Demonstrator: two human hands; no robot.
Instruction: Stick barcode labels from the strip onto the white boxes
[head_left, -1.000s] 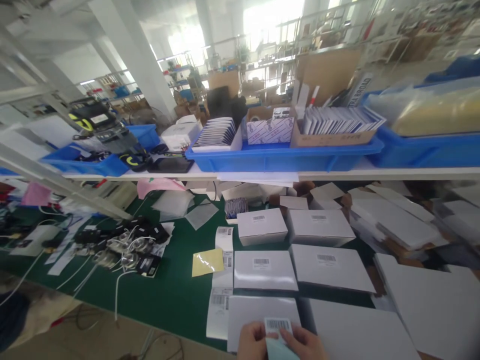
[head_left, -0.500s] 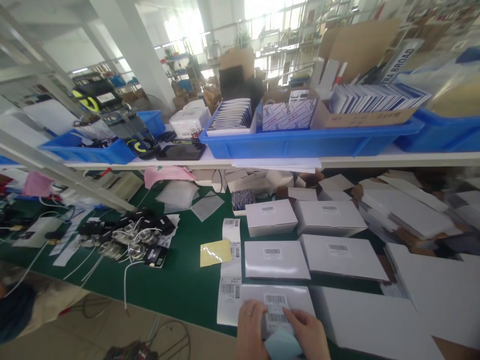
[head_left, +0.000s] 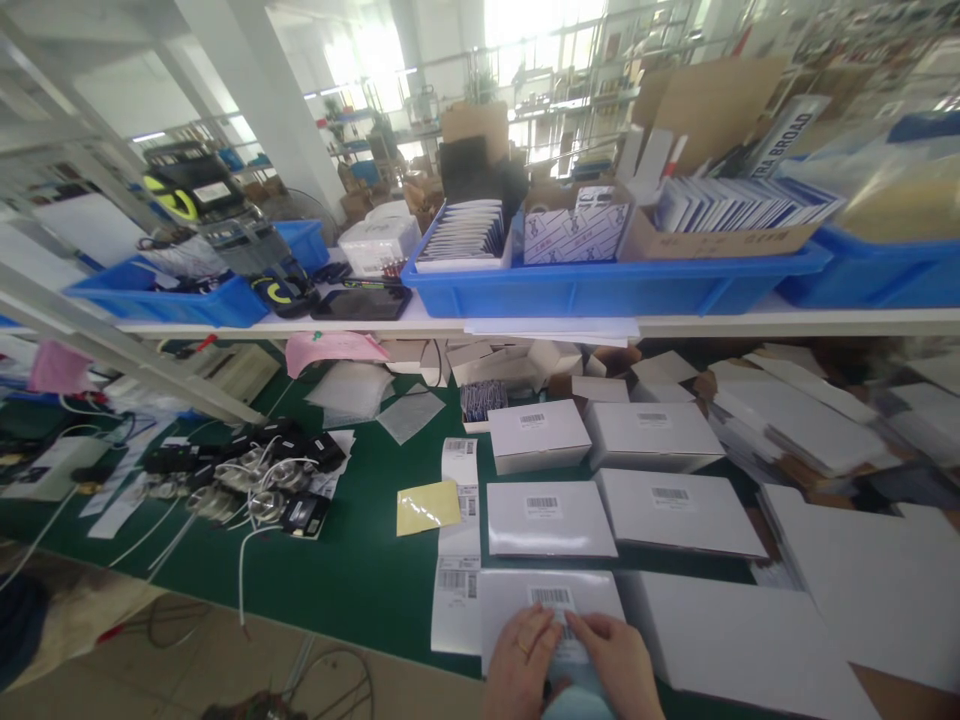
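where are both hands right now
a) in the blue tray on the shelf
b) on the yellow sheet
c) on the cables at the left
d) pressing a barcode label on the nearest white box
d: the left hand and right hand lie flat over the barcode label on the nearest white box at the table's front edge.

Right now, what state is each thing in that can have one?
Left hand: flat, pressing the barcode label.
Right hand: flat, fingers on the same label.
Nearest white box: closed, label being pressed on.
Four boxes behind: closed, labelled.
Label strip: lying flat beside the boxes.
Blue tray: filled, on the shelf.
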